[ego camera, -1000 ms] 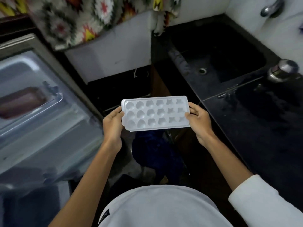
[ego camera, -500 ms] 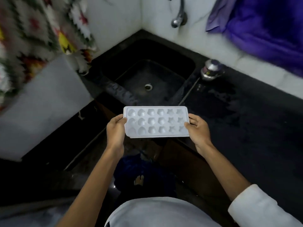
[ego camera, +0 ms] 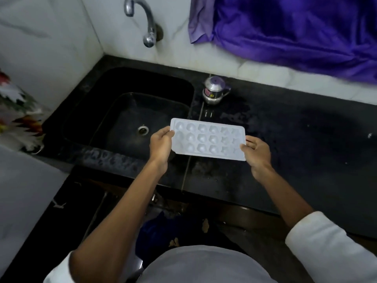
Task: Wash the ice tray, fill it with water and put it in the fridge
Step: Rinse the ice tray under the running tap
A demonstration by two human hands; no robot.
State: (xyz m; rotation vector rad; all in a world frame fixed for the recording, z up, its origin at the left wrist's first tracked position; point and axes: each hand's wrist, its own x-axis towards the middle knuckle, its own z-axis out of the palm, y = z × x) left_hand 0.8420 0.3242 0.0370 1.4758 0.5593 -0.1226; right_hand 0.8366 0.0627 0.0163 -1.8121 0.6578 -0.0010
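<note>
A white plastic ice tray (ego camera: 208, 139) with three rows of small moulded cavities is held level above the black counter, at the sink's right rim. My left hand (ego camera: 161, 145) grips its left short end, thumb on top. My right hand (ego camera: 256, 153) grips its right short end the same way. The black sink (ego camera: 114, 111) with a round drain lies to the left of the tray. A chrome tap (ego camera: 145, 21) comes out of the white wall above the sink, and no water runs from it. The fridge is out of view.
A small steel pot with a lid (ego camera: 214, 91) stands on the black counter (ego camera: 306, 150) behind the tray. A purple cloth (ego camera: 295, 31) hangs over the back wall at the right. A patterned cloth (ego camera: 18, 119) hangs at the left edge.
The view has swung from the open fridge on the left to the sink and counter. Both hands have carried the tray forward, from over the floor to over the counter beside the sink.
</note>
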